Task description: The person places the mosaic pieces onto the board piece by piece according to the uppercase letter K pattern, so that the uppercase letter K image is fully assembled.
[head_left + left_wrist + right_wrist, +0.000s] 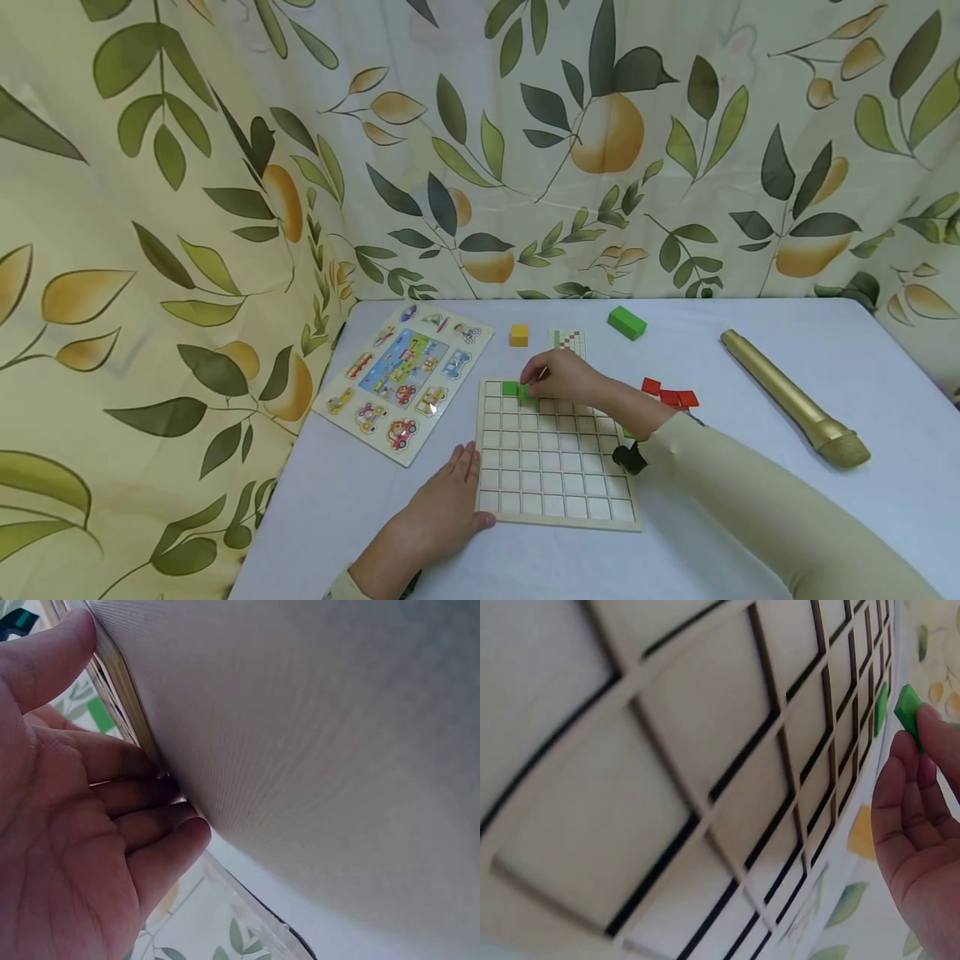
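Nearest the person, the left hand [442, 504] lies flat on the counter [750, 350], fingers [142, 825] straight and together, pressed against the near-left edge of the wooden grid board [558, 512]. Across the board, the right hand [562, 377] reaches to its far-left corner, fingers pinching a small green tile [908, 712] (the wrist view shows it held at the fingertips, just off the board). The tile sits directly over the far row, just right of a green tile already seated [510, 387], so the right hand is the nearer one. Beyond lie red tiles [669, 393], a yellow cube [518, 335], a green block [627, 322] and a picture puzzle [401, 379].
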The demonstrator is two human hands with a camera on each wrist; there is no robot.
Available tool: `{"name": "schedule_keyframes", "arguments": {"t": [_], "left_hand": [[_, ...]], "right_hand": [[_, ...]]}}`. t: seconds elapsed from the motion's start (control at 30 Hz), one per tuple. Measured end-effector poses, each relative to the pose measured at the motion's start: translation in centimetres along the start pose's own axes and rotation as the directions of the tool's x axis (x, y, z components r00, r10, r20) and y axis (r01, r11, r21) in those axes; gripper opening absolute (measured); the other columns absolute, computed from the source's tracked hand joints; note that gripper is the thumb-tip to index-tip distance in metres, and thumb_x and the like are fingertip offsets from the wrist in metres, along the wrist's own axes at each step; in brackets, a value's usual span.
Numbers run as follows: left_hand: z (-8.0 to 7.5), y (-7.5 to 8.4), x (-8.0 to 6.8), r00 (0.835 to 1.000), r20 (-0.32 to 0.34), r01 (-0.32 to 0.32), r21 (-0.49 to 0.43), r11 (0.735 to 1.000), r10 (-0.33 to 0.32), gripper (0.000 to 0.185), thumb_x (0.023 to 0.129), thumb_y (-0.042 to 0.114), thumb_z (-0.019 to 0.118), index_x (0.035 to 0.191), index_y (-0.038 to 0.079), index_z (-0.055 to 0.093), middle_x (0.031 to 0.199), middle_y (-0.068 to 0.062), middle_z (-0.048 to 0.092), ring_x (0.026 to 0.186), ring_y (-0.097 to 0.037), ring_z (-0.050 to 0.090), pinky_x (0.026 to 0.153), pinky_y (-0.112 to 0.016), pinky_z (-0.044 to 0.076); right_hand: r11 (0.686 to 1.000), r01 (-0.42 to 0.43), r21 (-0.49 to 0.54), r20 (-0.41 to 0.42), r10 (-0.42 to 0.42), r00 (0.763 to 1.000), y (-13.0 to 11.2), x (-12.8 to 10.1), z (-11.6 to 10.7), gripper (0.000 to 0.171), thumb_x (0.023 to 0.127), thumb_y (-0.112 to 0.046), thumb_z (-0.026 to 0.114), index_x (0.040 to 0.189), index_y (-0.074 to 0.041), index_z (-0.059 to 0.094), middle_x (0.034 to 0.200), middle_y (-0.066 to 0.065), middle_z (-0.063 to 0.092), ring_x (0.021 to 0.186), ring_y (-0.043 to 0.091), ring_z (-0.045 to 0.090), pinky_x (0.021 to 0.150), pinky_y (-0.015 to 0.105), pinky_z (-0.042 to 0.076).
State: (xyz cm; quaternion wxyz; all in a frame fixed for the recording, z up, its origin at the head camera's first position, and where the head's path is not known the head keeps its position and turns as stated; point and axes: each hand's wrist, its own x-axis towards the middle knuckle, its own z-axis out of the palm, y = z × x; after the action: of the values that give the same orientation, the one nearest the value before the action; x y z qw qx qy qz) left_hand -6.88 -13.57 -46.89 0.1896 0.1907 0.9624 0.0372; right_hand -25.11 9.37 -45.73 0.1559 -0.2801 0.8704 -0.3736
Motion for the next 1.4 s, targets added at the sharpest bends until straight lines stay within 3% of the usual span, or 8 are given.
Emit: {"name": "schedule_keyframes", "arguments": {"t": [0.4, 0.93, 1.4], "left_hand": [[-0.5, 0.2, -0.3, 1.0, 0.01, 0.019, -0.049, 0.999, -0.019, 0.09, 0.095, 0.054, 0.061, 0.155, -0.004, 0.03, 0.164, -0.02, 0.021, 0.152, -0.033, 0.018, 0.119, -0.042, 0.027], [-0.2, 0.0, -0.1, 1.0, 0.012, 0.013, -0.041, 0.999, -0.013, 0.09, 0.095, 0.054, 0.06, 0.156, -0.004, 0.028, 0.165, -0.018, 0.02, 0.152, -0.032, 0.017, 0.119, -0.041, 0.026], [-0.2, 0.0, 0.0, 1.0, 0.011, 0.012, -0.049, 0.999, -0.011, 0.09, 0.096, 0.054, 0.06, 0.156, -0.004, 0.028, 0.165, -0.019, 0.019, 0.152, -0.033, 0.016, 0.12, -0.041, 0.026]], "right_hand": [[0.999, -0.038, 0.007, 0.041, 0.037, 0.998, -0.6, 1.3, 2.3, 0.008, 0.088, -0.011, 0.079, 0.095, -0.013, 0.076, 0.086, -0.005, 0.068, 0.081, 0.013, 0.062, 0.075, 0.033, 0.052], [0.997, -0.001, -0.071, 0.034, 0.003, 0.999, -1.0, 1.5, 3.2, 0.005, 0.088, -0.01, 0.079, 0.089, -0.012, 0.074, 0.081, -0.006, 0.068, 0.078, 0.011, 0.059, 0.073, 0.032, 0.051], [0.996, -0.036, -0.079, 0.009, 0.036, 0.999, -0.8, 1.6, 3.8, 0.004, 0.087, -0.01, 0.079, 0.087, -0.011, 0.076, 0.083, -0.006, 0.069, 0.08, 0.011, 0.062, 0.075, 0.032, 0.053]]}}
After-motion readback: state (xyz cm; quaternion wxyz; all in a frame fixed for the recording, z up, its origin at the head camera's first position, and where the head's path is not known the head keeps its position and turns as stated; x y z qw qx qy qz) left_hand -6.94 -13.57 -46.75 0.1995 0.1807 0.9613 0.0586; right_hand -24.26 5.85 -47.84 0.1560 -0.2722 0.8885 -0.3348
